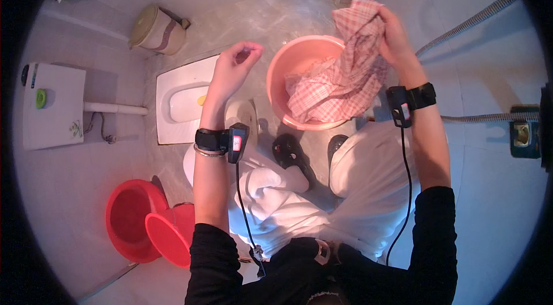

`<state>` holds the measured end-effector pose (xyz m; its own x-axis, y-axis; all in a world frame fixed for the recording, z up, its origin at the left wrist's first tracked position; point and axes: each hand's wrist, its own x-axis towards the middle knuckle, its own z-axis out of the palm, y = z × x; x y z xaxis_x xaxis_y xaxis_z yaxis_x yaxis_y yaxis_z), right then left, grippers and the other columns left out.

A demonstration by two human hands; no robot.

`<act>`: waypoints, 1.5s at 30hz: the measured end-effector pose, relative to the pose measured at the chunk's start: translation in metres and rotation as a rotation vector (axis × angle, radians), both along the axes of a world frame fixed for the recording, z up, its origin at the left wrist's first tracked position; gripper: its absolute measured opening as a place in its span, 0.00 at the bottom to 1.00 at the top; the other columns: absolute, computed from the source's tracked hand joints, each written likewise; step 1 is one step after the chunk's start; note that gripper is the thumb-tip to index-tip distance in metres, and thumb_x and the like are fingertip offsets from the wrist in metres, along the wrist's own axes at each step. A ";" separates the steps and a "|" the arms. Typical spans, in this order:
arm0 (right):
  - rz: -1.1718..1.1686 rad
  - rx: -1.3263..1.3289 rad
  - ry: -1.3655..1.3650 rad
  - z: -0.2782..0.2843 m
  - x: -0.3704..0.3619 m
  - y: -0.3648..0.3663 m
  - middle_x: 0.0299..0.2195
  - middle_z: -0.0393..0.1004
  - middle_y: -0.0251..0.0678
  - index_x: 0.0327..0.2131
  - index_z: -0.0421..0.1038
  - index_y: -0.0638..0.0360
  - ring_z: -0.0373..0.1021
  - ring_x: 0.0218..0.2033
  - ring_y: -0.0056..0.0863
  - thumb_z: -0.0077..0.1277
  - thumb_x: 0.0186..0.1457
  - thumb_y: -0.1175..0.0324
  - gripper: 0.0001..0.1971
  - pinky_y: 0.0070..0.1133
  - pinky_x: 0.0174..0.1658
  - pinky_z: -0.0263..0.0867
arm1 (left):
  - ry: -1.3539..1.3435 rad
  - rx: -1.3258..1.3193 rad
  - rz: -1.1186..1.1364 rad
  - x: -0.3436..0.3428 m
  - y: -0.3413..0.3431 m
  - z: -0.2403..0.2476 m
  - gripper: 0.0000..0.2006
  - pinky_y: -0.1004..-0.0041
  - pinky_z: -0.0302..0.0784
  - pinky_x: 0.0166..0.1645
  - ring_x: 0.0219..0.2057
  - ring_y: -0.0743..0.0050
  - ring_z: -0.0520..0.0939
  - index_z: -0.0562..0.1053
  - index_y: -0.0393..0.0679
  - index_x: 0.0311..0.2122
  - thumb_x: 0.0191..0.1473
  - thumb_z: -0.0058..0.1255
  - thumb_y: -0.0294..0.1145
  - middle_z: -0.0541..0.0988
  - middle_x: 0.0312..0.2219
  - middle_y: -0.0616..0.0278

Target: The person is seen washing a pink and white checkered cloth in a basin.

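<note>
- Checked cloth [325, 97] partly in pink basin [276, 72], clamped at far right by right hand [394, 37];
- left hand [232, 66] empty, curled; fingertip contact cannot be told;
- cloth may be dropped outside if right grip slips.

You were in a bathroom: a white squat toilet [169, 82] was set into the grey floor [247, 23], a cistern [55, 115] and pipe [115, 108] hung at your left, a ribbed hose [475, 20] ran at your right, and a pink washbasin [277, 81] stood ahead.
</note>
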<state>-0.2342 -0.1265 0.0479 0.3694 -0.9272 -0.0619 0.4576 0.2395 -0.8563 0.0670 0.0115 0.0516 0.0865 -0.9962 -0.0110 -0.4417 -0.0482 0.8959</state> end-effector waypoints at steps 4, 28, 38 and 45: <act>0.133 0.141 -0.086 -0.007 0.018 -0.001 0.43 0.70 0.40 0.47 0.63 0.66 0.68 0.45 0.29 0.25 0.62 0.62 0.20 0.26 0.50 0.64 | 0.003 0.059 -0.076 -0.043 -0.005 0.002 0.20 0.73 0.67 0.48 0.40 0.75 0.74 0.69 0.37 0.45 0.49 0.55 0.37 0.74 0.41 0.61; 0.077 -0.619 0.824 0.008 -0.001 0.004 0.42 0.70 0.42 0.46 0.68 0.60 0.67 0.43 0.30 0.60 0.41 0.53 0.30 0.23 0.46 0.62 | 0.586 -0.161 0.383 -0.020 -0.017 0.017 0.10 0.86 0.60 0.27 0.24 0.90 0.66 0.69 0.42 0.36 0.58 0.41 0.37 0.69 0.24 0.74; 0.470 -0.559 1.330 -0.081 0.011 0.018 0.54 0.56 0.58 0.55 0.49 0.73 0.54 0.56 0.45 0.55 0.42 0.46 0.46 0.28 0.57 0.52 | 0.779 -0.050 0.348 -0.003 -0.015 0.005 0.17 0.75 0.70 0.45 0.41 0.76 0.74 0.62 0.41 0.51 0.60 0.33 0.36 0.73 0.41 0.60; 0.246 -0.428 1.272 -0.176 0.007 0.017 0.53 0.56 0.59 0.55 0.50 0.73 0.57 0.55 0.46 0.51 0.46 0.44 0.44 0.27 0.56 0.54 | 0.928 -0.017 0.268 -0.005 -0.010 0.000 0.20 0.72 0.68 0.50 0.45 0.72 0.73 0.61 0.41 0.53 0.60 0.33 0.42 0.71 0.45 0.62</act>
